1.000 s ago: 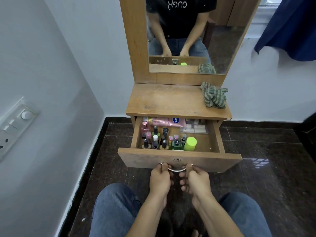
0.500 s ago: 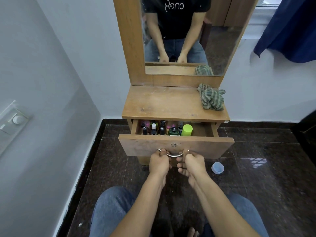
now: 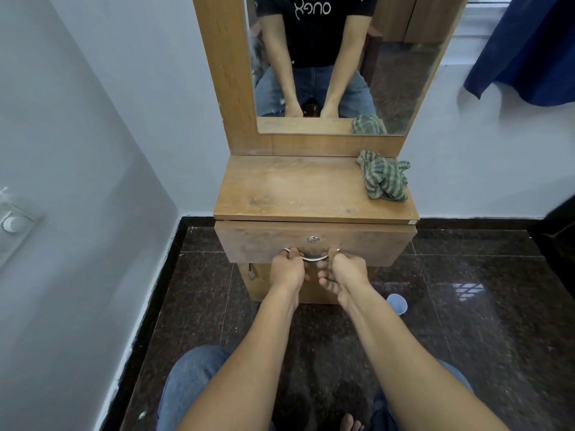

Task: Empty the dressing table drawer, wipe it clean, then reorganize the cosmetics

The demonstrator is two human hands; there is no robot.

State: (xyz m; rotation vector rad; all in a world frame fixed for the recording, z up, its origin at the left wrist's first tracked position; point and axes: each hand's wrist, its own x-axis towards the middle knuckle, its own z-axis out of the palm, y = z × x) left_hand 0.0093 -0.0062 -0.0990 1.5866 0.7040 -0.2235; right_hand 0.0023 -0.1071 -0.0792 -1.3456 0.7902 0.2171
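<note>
- Left hand and right hand are both clamped on the handle of the shut drawer.
- Contents hidden; cloth lies above-right on the bench.
- Judging by that, the task is either unstarted or finished.

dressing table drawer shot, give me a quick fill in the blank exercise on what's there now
1. The wooden drawer under the tabletop is pushed ____.
2. Both the left hand and the right hand grip the curved ____ handle.
3. The green striped cloth lies on the tabletop's ____ side.
4. A pale blue cup lies on the dark ____.

Missing words: shut; metal; right; floor
</note>
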